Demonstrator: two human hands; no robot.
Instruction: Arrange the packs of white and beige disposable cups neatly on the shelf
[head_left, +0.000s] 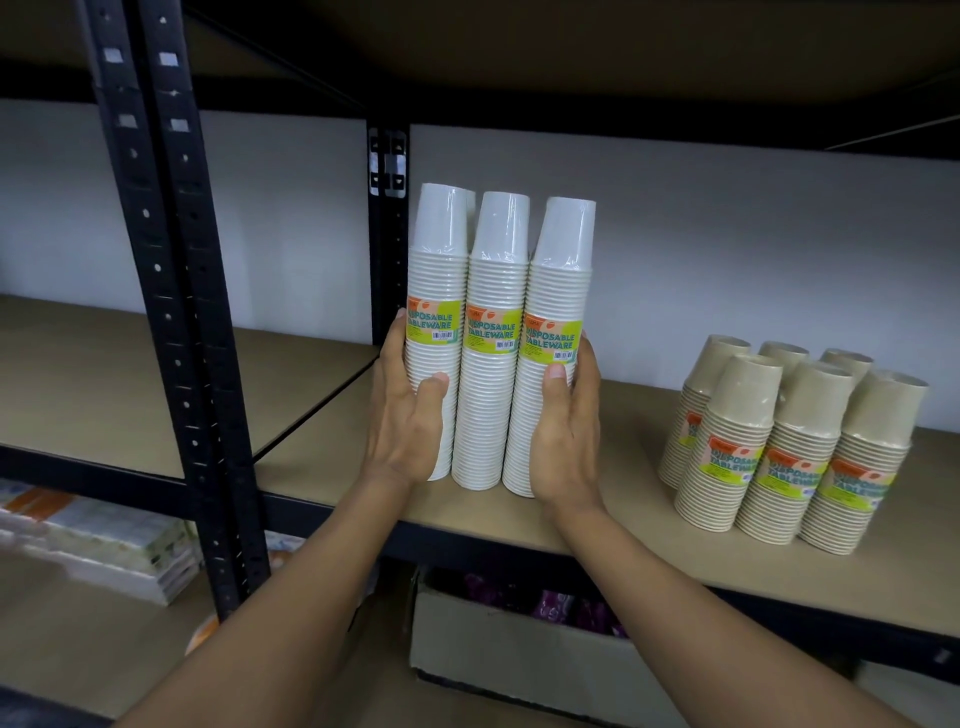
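Observation:
Three tall packs of white cups (488, 353) stand upright side by side near the front of the wooden shelf (613, 499), each with a green and orange label. A further white pack peeks out behind the leftmost one. My left hand (410, 415) grips the left pack, thumb on its front. The right pack is gripped by my right hand (566, 426) in the same way, so the row is squeezed between both hands. Several shorter packs of beige cups (779, 447) stand in a cluster at the right of the same shelf.
Black metal uprights (171, 291) divide this shelf from a bare shelf board (88, 379) at the left. The shelf above is close over the white packs. Below are a cardboard box (519, 649) with purple items and flat wrapped stacks (98, 540).

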